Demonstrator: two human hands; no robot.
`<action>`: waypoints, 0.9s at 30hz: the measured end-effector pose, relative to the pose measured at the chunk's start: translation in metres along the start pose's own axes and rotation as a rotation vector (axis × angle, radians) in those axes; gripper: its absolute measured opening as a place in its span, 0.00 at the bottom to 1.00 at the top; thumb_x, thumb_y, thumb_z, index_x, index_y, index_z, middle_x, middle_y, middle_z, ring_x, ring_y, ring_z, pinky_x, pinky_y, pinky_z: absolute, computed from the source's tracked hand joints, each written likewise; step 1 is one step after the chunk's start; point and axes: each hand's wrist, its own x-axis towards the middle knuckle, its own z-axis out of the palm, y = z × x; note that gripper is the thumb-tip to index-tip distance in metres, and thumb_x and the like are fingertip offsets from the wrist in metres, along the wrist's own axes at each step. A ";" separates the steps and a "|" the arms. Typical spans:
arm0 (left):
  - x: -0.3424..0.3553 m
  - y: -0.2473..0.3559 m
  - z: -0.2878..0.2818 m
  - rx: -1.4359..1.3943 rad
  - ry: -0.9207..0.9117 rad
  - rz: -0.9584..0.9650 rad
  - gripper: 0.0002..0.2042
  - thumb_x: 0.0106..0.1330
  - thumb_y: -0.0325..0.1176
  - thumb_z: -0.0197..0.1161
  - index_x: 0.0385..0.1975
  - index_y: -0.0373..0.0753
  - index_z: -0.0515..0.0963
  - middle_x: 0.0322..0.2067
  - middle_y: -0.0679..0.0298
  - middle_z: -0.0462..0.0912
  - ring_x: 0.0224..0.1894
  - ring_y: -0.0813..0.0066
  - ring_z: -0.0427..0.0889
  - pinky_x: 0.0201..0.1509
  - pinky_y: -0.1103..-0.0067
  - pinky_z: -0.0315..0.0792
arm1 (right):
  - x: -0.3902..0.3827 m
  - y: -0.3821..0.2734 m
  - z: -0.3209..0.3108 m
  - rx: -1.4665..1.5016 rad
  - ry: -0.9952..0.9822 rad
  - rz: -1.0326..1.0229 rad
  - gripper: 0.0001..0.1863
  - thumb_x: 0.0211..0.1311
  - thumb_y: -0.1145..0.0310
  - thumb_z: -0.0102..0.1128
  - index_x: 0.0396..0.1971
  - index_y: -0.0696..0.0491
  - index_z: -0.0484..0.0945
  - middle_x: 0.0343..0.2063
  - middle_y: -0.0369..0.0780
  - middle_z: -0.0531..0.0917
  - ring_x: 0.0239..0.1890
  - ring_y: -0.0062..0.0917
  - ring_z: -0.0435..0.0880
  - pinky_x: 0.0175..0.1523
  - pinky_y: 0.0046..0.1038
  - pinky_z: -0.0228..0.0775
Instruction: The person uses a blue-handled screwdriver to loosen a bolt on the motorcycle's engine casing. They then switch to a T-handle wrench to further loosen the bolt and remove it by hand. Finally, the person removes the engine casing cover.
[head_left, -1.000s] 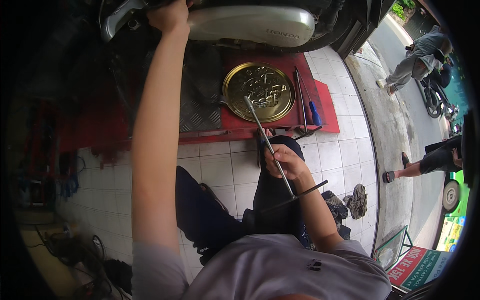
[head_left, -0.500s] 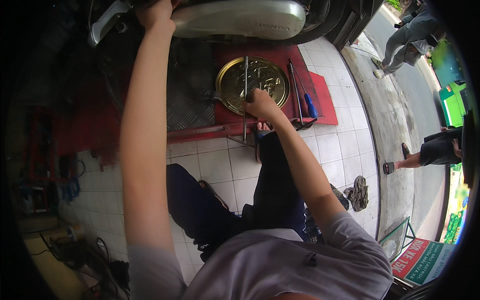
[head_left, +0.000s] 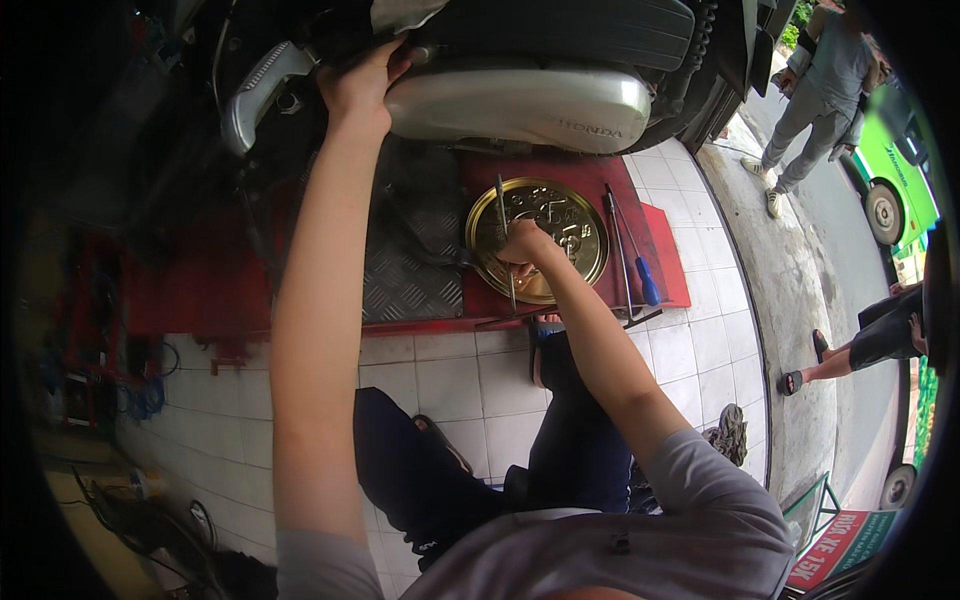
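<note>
My right hand [head_left: 528, 243] is closed round the shaft of a long metal T-handle wrench [head_left: 501, 200], just over a round gold tray [head_left: 603, 240]. Shiny shapes cover the tray's face; I cannot tell loose parts from relief. Beside it lie a blue-handled screwdriver [head_left: 649, 283] and a second long-shafted tool [head_left: 621, 255] with a dark crossbar. Up at the motorbike, my left hand [head_left: 356, 95] reaches in by the front end of a silver cover [head_left: 525, 110]. Its fingers are bent and partly hidden, closed on something I cannot make out.
The motorbike stands over a red platform [head_left: 200, 300] with a dark tread plate [head_left: 415, 280]. White floor tiles [head_left: 450, 375] lie under my legs. A dark rag [head_left: 730, 432] sits at right. Two people [head_left: 825, 100] and a green vehicle [head_left: 900, 170] are out by the road.
The view has shifted, so the motorbike and platform sit lower and further right. My right hand still grips the wrench, now tilted more, and the left stays at the motorbike.
</note>
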 end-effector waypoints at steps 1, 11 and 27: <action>-0.001 -0.002 0.001 -0.012 0.004 0.018 0.07 0.56 0.20 0.68 0.33 0.30 0.80 0.33 0.59 0.84 0.31 0.71 0.84 0.34 0.81 0.80 | 0.002 0.001 0.002 -0.023 0.055 0.001 0.11 0.53 0.76 0.51 0.25 0.67 0.81 0.23 0.47 0.85 0.23 0.31 0.87 0.28 0.28 0.81; -0.006 -0.010 0.003 0.067 -0.009 0.119 0.06 0.55 0.23 0.68 0.31 0.31 0.80 0.28 0.60 0.84 0.27 0.73 0.85 0.30 0.80 0.77 | 0.010 0.006 -0.010 -0.283 0.045 -0.050 0.18 0.58 0.66 0.50 0.36 0.65 0.81 0.29 0.51 0.84 0.33 0.36 0.87 0.39 0.35 0.81; -0.010 -0.016 0.006 -0.068 -0.006 0.175 0.03 0.57 0.24 0.64 0.26 0.32 0.78 0.22 0.62 0.83 0.24 0.75 0.85 0.27 0.83 0.74 | 0.005 0.006 -0.003 -0.514 0.122 -0.254 0.20 0.61 0.57 0.53 0.39 0.58 0.81 0.38 0.54 0.82 0.46 0.46 0.82 0.52 0.42 0.74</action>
